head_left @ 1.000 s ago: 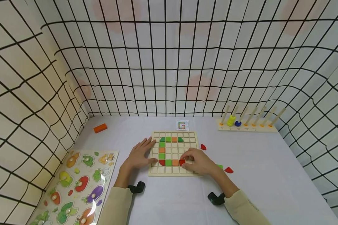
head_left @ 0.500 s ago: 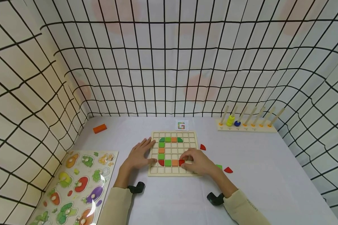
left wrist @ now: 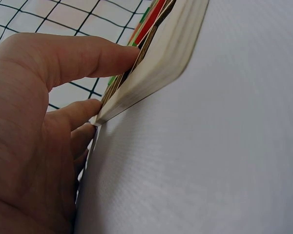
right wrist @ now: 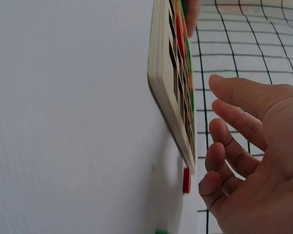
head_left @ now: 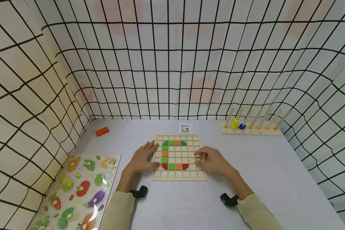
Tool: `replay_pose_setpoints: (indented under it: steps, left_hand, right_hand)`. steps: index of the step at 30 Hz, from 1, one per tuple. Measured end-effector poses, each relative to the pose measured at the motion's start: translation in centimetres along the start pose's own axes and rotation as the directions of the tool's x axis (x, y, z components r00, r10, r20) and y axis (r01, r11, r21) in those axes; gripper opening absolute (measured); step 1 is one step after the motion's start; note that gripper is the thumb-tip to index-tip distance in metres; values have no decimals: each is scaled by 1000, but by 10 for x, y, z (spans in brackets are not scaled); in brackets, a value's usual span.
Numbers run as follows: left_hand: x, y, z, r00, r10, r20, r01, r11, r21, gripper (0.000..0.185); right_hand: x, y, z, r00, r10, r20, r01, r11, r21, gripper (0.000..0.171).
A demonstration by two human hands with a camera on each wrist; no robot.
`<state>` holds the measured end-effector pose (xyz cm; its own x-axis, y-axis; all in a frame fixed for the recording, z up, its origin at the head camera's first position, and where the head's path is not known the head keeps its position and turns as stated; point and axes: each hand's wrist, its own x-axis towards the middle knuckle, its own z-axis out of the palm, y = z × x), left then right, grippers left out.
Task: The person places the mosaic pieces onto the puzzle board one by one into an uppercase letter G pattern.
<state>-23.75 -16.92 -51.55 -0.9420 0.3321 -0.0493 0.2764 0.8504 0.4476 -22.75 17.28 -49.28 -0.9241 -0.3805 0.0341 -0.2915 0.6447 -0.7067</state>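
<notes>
A wooden grid board (head_left: 179,179) lies on the white table. Square and quarter-round tiles in green, orange and red form a C-like outline in its cells, with a red quarter-round tile (head_left: 185,166) at the lower right end. My left hand (head_left: 142,158) rests along the board's left edge, thumb and fingers extended and touching the rim. Over the board's right side hovers my right hand (head_left: 214,161), its fingers loosely bent with nothing between them. In the right wrist view a red piece (right wrist: 186,181) sits on the table beyond the board's edge, and a bit of green (right wrist: 161,232) shows at the bottom.
A small pattern card (head_left: 186,128) lies behind the board. At the back right stands a peg rack (head_left: 251,131) with yellow and blue rings. An orange block (head_left: 102,131) is at the back left, a vegetable puzzle board (head_left: 83,174) at the left. Black netting surrounds the table.
My right hand has let go of the red quarter-round tile, which stays in its cell, and has moved right and up, covering the loose pieces beside the board. The left hand stays put.
</notes>
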Motion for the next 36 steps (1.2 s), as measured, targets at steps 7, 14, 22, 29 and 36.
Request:
replay_pose_setpoints:
  steps: [7, 14, 22, 29, 36]
  left_hand:
    - [1, 0, 2, 1000, 4, 0, -4, 1000, -3, 87]
    - [0, 0, 1, 1000, 15, -2, -15, 1000, -5, 87]
    - [-1, 2, -2, 1000, 27, -1, -27, 1000, -2, 86]
    - [-2, 2, -3, 1000, 22, -1, -22, 1000, -4, 87]
    - [0, 1, -2, 1000, 12, 6, -12, 1000, -3, 87]
  right_hand:
    - [-6, 17, -16, 996, 55, -69, -57, 998, -23, 29]
    - [-4, 34, -25, 988, 94, -123, -100, 994, -43, 29]
    - [5, 45, -25, 978, 168, -121, -177, 981, -73, 32]
    - [12, 41, -25, 976, 204, -81, -211, 974, -80, 37]
    - [16, 42, -22, 975, 208, -79, -216, 969, -118, 34]
